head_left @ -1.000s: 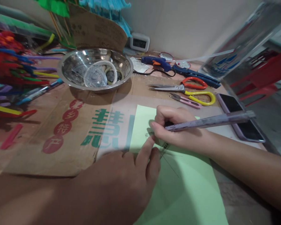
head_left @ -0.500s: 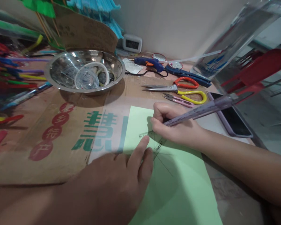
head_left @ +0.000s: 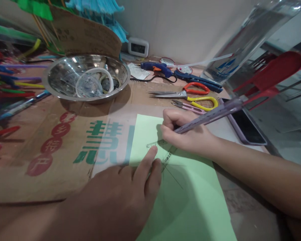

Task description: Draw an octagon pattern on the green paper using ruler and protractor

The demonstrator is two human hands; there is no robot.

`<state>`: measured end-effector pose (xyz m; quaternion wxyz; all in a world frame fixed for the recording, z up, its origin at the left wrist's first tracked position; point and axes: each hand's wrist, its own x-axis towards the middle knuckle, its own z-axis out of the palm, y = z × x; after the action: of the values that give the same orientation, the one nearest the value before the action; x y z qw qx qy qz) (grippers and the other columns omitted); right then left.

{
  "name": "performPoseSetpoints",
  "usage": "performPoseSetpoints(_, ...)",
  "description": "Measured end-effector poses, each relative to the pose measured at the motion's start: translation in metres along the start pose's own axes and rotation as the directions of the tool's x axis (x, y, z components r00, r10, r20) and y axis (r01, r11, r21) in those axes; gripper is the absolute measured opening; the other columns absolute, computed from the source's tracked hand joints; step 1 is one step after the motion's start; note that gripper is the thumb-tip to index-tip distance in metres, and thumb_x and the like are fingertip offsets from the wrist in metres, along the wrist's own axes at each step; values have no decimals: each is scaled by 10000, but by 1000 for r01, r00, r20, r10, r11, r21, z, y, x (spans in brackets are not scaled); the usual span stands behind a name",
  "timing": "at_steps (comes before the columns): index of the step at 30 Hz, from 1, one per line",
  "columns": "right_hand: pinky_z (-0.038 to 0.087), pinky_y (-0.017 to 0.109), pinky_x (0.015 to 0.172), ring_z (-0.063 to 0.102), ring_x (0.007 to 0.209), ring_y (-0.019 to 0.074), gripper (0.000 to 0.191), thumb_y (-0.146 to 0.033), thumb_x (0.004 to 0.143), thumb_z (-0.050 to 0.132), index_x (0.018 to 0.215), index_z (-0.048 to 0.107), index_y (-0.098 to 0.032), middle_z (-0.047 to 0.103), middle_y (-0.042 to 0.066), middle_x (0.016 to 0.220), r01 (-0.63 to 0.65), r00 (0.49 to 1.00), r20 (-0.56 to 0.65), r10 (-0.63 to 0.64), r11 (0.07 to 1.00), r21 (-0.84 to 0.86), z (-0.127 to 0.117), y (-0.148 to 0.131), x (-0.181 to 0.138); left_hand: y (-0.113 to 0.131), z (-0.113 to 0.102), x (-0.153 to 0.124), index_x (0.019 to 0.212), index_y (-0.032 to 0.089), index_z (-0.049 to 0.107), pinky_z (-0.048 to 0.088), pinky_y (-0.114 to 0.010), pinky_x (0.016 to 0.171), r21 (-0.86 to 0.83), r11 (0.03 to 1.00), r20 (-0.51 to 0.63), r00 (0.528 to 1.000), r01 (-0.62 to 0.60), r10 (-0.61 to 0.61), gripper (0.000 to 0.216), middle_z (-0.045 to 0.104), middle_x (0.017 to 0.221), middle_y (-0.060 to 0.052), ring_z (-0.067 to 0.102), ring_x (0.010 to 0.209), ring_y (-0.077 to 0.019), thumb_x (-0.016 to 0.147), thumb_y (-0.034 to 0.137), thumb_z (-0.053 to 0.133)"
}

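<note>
A light green paper sheet lies on the flattened cardboard, with thin pencil lines drawn on it. A small clear plastic ruler rests on the sheet. My left hand lies flat, its index and middle fingertips pressing the ruler down. My right hand is closed round a long purple pencil, whose tip meets the paper beside the ruler under the fingers.
A steel bowl with tape rolls stands at the back left. Orange and yellow scissors, pink snips, a blue glue gun and a phone lie behind. Coloured sticks crowd the left edge.
The view has shifted slightly, so everything sits a little further left. Both hands stay on the ruler and pencil; the pencil's far end has tilted upward.
</note>
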<state>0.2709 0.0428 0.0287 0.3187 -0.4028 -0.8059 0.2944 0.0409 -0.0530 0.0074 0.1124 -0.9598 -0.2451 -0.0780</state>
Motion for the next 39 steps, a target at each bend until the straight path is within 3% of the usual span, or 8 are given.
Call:
performPoseSetpoints(8, 300, 271, 523, 381, 546, 110, 281, -192, 843, 615, 672, 411, -280, 411, -82, 600, -72, 996, -46, 76, 994, 88, -2, 2, 3, -2, 0, -6, 1534, 80, 651, 517, -387, 497, 59, 998, 18, 1000, -3, 2, 547, 664, 1575, -288, 761, 673, -249, 1011, 147, 505)
performPoseSetpoints(12, 417, 278, 585, 563, 594, 138, 216, -362, 994, 672, 832, 587, -248, 634, -49, 673, -123, 991, -29, 128, 981, 149, -8, 3, 6, -1, -1, -10, 1483, 133, 669, 544, -408, 588, 41, 998, -28, 998, -48, 49, 465, 776, 1454, -201, 779, 753, -261, 1041, 165, 528)
performPoseSetpoints(15, 504, 321, 741, 718, 788, 187, 224, -429, 1068, 616, 1025, 696, -224, 814, 34, 936, -67, 997, -25, 68, 997, 37, -15, 9, 8, -1, 1, -9, 1407, 165, 711, 502, -406, 596, 27, 999, -82, 996, -31, 33, 373, 818, 1381, -156, 763, 742, -243, 1103, 210, 500)
performPoseSetpoints(19, 508, 391, 865, 742, 985, 269, 111, -343, 1002, 664, 996, 630, -238, 812, 78, 1071, -47, 999, 17, 52, 978, -204, -22, 21, 9, -3, 0, -5, 1297, 156, 784, 455, -412, 576, 32, 998, -106, 992, -62, 65, 427, 832, 1340, -148, 749, 727, -230, 1194, 353, 420)
performPoseSetpoints(23, 494, 407, 899, 695, 1057, 290, 249, -314, 916, 767, 1033, 555, -253, 766, 85, 1146, -48, 994, 82, 72, 964, -261, -22, 24, 13, -4, -3, -2, 1365, 195, 765, 472, -399, 625, 26, 994, 34, 994, -107, 106, 322, 733, 1534, -156, 790, 873, -237, 1113, 310, 601)
performPoseSetpoints(28, 484, 394, 903, 650, 1043, 275, 298, -248, 884, 803, 1036, 547, -250, 719, 62, 1092, -60, 992, 97, 86, 966, -250, -17, 18, 15, -1, -11, 0, 1577, 171, 613, 529, -405, 636, 10, 997, 259, 963, -76, 71, 559, 663, 1620, -192, 815, 924, -299, 1025, 106, 551)
performPoseSetpoints(35, 479, 507, 1093, 653, 1246, 323, 276, -186, 928, 789, 1064, 560, -258, 746, 123, 1299, 56, 981, 191, -14, 974, -220, -7, 15, 13, -1, -23, 6, 1538, 153, 635, 553, -388, 614, 9, 995, 254, 963, -102, 96, 563, 663, 1634, -146, 802, 815, -251, 1001, 76, 485)
performPoseSetpoints(39, 487, 479, 1071, 663, 1205, 302, 252, -144, 931, 761, 1074, 581, -248, 749, 111, 1267, 76, 978, 208, -32, 975, -210, -7, 14, 16, -1, -23, 8, 1520, 176, 649, 550, -363, 615, -8, 995, 267, 959, -95, 94, 554, 675, 1626, -121, 799, 808, -232, 1009, 67, 462)
